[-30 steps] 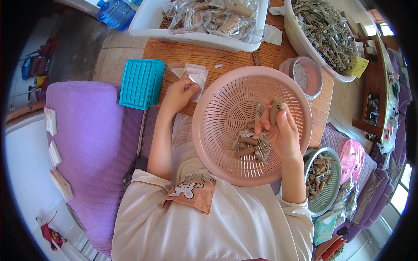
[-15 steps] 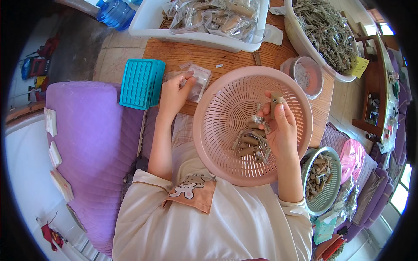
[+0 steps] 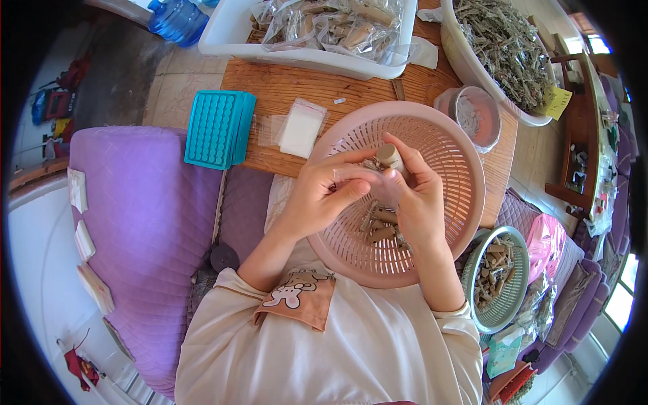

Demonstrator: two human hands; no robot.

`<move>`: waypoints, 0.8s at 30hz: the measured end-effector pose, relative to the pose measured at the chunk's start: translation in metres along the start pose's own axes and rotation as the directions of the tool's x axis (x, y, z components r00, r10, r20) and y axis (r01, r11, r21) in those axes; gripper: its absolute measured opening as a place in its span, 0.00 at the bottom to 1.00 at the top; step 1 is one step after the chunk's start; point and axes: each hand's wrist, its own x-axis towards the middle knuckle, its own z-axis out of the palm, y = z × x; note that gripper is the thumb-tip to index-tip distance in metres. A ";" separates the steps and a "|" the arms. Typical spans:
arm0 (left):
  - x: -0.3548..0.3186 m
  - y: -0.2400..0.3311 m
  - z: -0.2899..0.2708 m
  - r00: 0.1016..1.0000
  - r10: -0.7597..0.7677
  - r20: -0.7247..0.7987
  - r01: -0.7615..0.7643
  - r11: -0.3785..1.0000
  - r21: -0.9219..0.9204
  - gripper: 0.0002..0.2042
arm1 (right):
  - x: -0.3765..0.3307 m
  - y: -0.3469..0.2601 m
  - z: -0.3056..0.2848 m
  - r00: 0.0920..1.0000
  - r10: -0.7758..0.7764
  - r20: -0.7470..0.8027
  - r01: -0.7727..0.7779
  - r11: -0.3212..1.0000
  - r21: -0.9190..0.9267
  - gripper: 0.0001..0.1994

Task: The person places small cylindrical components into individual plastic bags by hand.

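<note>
Over a pink slotted plastic basket [image 3: 466, 158] my two hands have come together. My right hand [image 3: 424, 196] grips a short tan cylinder-shaped roll [image 3: 388, 156], its round end tilted up. Pinched in my left hand [image 3: 329, 192] is a small clear plastic bag [image 3: 383, 192], hanging against the roll; how far the roll is inside it I cannot tell. Several similar tan rolls [image 3: 383, 233] with stringy, pale bits lie at the basket's bottom, partly hidden by my hands. Left of the basket, a stack of small clear bags [image 3: 302, 128] rests on the wooden table [image 3: 270, 84].
Turquoise lidded trays [image 3: 216, 128] are stacked at the table's left edge. Behind stands a white bin [image 3: 297, 55] of bagged rolls. Far right are a tub of dried plant pieces [image 3: 499, 57] and a small round container [image 3: 472, 115]. A green basket [image 3: 520, 297] of rolls sits lower right.
My left hand has left the stack of bags and moved right with a clear bag. My right hand has shifted slightly left with the roll, and both hands now meet over the basket.
</note>
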 end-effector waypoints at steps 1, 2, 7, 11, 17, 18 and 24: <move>-0.001 -0.001 0.002 1.000 0.007 -0.026 -0.006 0.999 0.035 0.08 | 0.000 0.002 0.000 0.995 -0.096 0.026 0.099 0.987 -0.130 0.20; -0.003 0.000 0.003 1.000 0.007 -0.024 -0.006 0.999 0.034 0.08 | -0.002 -0.001 0.001 0.996 -0.087 0.022 0.090 0.979 -0.184 0.22; -0.001 -0.003 0.006 0.968 0.137 -0.210 -0.112 0.986 0.125 0.05 | -0.009 -0.016 0.007 0.987 0.145 0.077 -0.131 0.979 -0.158 0.22; -0.002 -0.003 0.005 0.972 0.009 -0.234 0.011 0.997 0.082 0.05 | -0.007 -0.012 -0.001 0.980 0.180 0.080 -0.174 0.981 -0.084 0.22; -0.003 -0.003 -0.011 0.956 -0.096 -0.276 0.093 0.995 -0.024 0.07 | -0.010 -0.021 -0.018 0.993 0.087 -0.080 -0.078 0.990 0.114 0.20; -0.002 0.000 -0.012 0.962 -0.133 -0.240 0.129 0.991 -0.033 0.09 | -0.011 -0.022 -0.026 0.999 0.044 -0.006 -0.043 0.994 0.096 0.19; -0.003 0.006 -0.012 0.953 -0.274 -0.131 0.277 0.961 0.009 0.12 | -0.020 -0.046 -0.021 0.995 -0.103 0.009 0.102 0.994 0.030 0.14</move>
